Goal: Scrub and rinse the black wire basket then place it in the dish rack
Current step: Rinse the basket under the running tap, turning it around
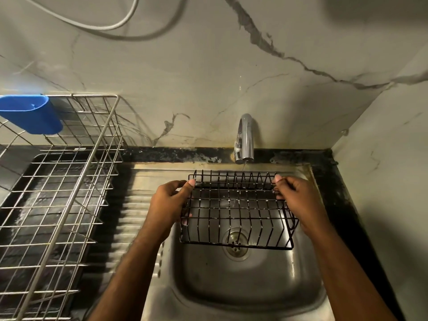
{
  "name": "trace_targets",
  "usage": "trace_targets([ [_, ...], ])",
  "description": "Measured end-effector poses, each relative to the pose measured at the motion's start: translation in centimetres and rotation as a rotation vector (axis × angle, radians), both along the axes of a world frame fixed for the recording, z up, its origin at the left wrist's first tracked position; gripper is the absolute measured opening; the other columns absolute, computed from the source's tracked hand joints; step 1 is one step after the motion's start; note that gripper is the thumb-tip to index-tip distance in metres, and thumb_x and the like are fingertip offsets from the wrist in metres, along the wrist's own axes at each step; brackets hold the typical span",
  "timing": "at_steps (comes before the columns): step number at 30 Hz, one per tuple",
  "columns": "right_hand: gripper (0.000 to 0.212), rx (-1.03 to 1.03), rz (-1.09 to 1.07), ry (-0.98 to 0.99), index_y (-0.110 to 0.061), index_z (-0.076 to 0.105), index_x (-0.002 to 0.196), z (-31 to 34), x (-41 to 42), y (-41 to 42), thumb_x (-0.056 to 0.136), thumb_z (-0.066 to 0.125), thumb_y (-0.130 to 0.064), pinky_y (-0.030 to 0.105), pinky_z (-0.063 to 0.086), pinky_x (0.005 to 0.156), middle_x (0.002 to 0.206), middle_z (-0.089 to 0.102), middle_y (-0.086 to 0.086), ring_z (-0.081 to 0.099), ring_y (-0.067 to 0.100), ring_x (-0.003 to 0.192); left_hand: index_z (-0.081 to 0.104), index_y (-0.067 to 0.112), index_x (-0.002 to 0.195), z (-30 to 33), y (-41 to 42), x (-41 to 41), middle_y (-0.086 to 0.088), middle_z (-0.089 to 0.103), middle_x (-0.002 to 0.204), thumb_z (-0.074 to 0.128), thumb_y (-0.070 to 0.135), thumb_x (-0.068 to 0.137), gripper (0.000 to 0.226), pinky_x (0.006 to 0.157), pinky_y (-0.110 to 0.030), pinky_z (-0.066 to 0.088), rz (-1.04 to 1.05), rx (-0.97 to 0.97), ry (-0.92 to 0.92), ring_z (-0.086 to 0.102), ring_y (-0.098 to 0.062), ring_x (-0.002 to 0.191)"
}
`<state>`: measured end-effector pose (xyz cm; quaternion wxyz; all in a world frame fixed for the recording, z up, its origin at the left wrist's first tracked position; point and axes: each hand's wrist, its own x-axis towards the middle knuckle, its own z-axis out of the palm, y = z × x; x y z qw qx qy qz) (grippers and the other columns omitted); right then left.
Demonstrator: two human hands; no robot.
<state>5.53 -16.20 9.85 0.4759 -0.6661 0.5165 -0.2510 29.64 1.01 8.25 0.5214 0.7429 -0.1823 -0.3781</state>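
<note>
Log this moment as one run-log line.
both hands grip black wire basket | held over sink under tap | dish rack waits left

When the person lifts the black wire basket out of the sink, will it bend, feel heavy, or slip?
The black wire basket probably stays stiff: its thin bars keep straight lines while the left hand and right hand grip opposite ends. It is likely light, being mostly open gaps. It may be slippery, since it sits under the tap with droplets on it.

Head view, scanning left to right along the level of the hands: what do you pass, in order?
dish rack → ridged drainboard → left hand → black wire basket, held over the sink → right hand → dark counter edge
</note>
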Motion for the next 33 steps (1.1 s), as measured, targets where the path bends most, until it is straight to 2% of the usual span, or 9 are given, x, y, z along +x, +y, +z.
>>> trace_targets([
  [7, 0.024, 0.041, 0.026, -0.024, -0.017, 0.072, 0.096, -0.2, 0.0, -0.4, 0.1, 0.055, -0.034, 0.02, 0.048, 0.068, 0.09, 0.073, 0.001, 0.069, 0.015, 0.081, 0.069, 0.012, 0.121, -0.2, 0.0, 0.1, -0.011, 0.074, 0.101, 0.071, 0.052, 0.089, 0.051, 0.047, -0.029, 0.05, 0.029, -0.005, 0.048, 0.067, -0.022, 0.068],
  [9, 0.026, 0.058, 0.033, -0.017, -0.015, 0.072, 0.097, -0.5, 0.2, -0.4, 0.1, 0.055, -0.034, 0.022, 0.049, 0.07, 0.091, 0.073, 0.001, 0.07, 0.015, 0.082, 0.069, 0.012, 0.121, -0.1, 0.1, 0.2, -0.01, 0.074, 0.097, 0.071, 0.05, 0.091, 0.048, 0.047, -0.029, 0.05, 0.034, -0.011, 0.047, 0.067, -0.022, 0.065],
  [12, 0.026, 0.056, 0.037, -0.011, -0.017, 0.072, 0.096, -1.0, 0.6, -0.5, 0.1, 0.055, -0.036, 0.028, 0.053, 0.077, 0.09, 0.074, 0.0, 0.071, 0.016, 0.082, 0.069, 0.012, 0.121, -0.2, 0.2, 0.4, -0.011, 0.074, 0.101, 0.071, 0.05, 0.09, 0.049, 0.047, -0.029, 0.051, 0.04, -0.016, 0.043, 0.067, -0.023, 0.07],
  [17, 0.027, 0.024, 0.036, 0.013, -0.017, 0.072, 0.099, -0.9, 0.8, -0.5, 0.1, 0.054, -0.037, 0.024, 0.044, 0.066, 0.09, 0.073, -0.003, 0.07, 0.014, 0.081, 0.069, 0.015, 0.122, -0.4, 0.2, 0.5, -0.012, 0.074, 0.107, 0.07, 0.057, 0.084, 0.057, 0.051, -0.032, 0.054, 0.035, -0.011, 0.03, 0.067, -0.025, 0.076],
  [20, 0.026, 0.023, 0.022, 0.014, -0.017, 0.072, 0.099, -0.9, 0.8, -0.5, 0.1, 0.054, -0.036, 0.023, 0.044, 0.066, 0.091, 0.074, -0.002, 0.071, 0.014, 0.08, 0.069, 0.015, 0.123, -0.7, 0.2, 0.5, -0.012, 0.074, 0.11, 0.07, 0.06, 0.083, 0.06, 0.06, -0.041, 0.061, 0.033, -0.006, 0.027, 0.066, -0.025, 0.081],
  [25, 0.026, 0.028, 0.021, 0.021, -0.019, 0.072, 0.103, -0.7, 0.8, -0.4, 0.1, 0.053, -0.037, 0.024, 0.043, 0.065, 0.092, 0.073, -0.003, 0.07, 0.014, 0.081, 0.069, 0.012, 0.122, -0.5, 0.2, 0.4, -0.012, 0.073, 0.104, 0.068, 0.053, 0.09, 0.053, 0.047, -0.029, 0.051, 0.032, -0.018, 0.03, 0.066, -0.024, 0.073],
  [33, 0.027, 0.019, 0.029, 0.033, -0.019, 0.072, 0.104, -0.5, 0.7, -0.3, 0.1, 0.053, -0.038, 0.026, 0.046, 0.068, 0.093, 0.072, -0.003, 0.07, 0.015, 0.083, 0.069, 0.011, 0.121, -0.9, 0.3, 0.4, -0.013, 0.074, 0.109, 0.069, 0.06, 0.084, 0.061, 0.049, -0.029, 0.052, 0.031, -0.024, 0.027, 0.065, -0.026, 0.079],
])
